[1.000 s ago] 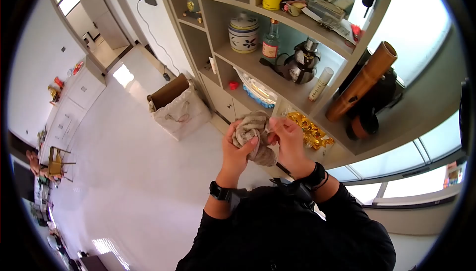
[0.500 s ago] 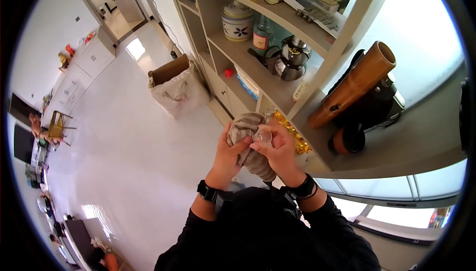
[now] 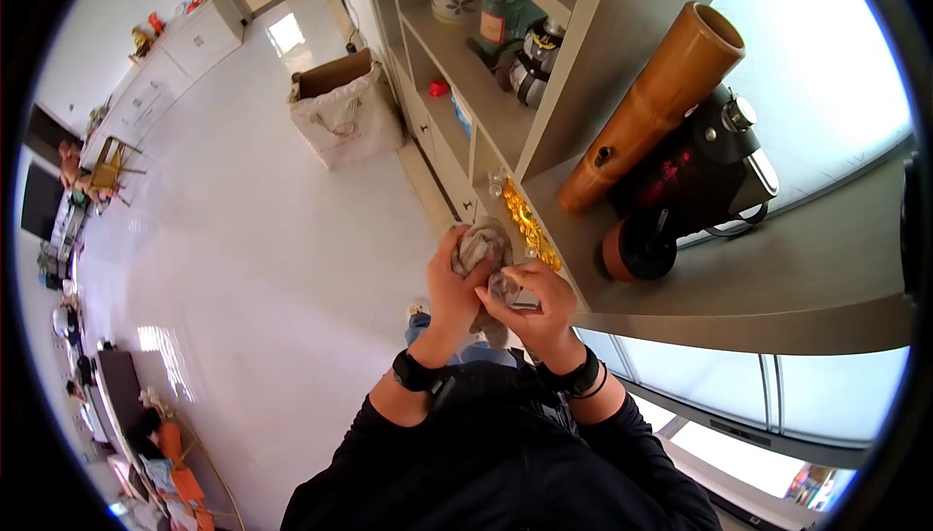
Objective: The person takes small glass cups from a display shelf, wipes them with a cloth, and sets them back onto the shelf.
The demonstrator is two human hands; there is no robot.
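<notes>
Gripping a bunched brown-grey cloth [image 3: 484, 244] in the curled, closed fingers of the left hand [image 3: 455, 283], while pinching a small clear cup [image 3: 503, 288] between thumb and fingers of the right hand [image 3: 544, 308], just beside the cloth. Impossible to tell from this angle: any contact between cup and left thumb. Probably light and rigid (glass or hard plastic, too small in view to settle), with smooth walls apt to slip and, if glass, to chip or crack. Best held around the sides with gentle, even pressure, sparing the rim; for the soft, limp cloth, best gathered in a full palm. Just beyond the fingertips, gold ornaments [image 3: 530, 228]; to the right of the right fingers, on a curved shelf [image 3: 748, 298], a brown-and-black container [image 3: 637, 254], a tilted bamboo tube [image 3: 661, 103] and a black case [image 3: 695, 157]. Well ahead of the left fingers, on the floor [image 3: 262, 269], a large pale bag [image 3: 350, 123].
</notes>
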